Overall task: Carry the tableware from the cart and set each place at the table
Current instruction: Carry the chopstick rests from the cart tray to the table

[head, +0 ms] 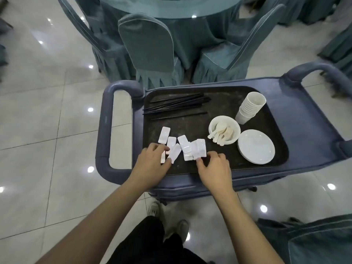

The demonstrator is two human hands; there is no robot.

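A blue-grey cart [122, 86] holds a dark tray. Several small white chopstick rests [185, 146] lie clustered near the tray's front edge. My left hand [150, 164] pinches one or two rests [174, 154] between thumb and fingers. My right hand [214, 169] has its fingertips on the rests at the right of the cluster [199, 152]. Black chopsticks [177, 105] lie at the back left. A white bowl [224, 130] with several spoons, a stack of saucers [256, 146] and a stack of cups [250, 107] stand on the right. The round table [171, 8] is beyond.
Teal-covered chairs [148, 46] stand between the cart and the table, with another chair [312, 242] at my lower right. The glossy tiled floor [47, 111] surrounds the cart. My shoes [167, 220] are just under the cart's near edge.
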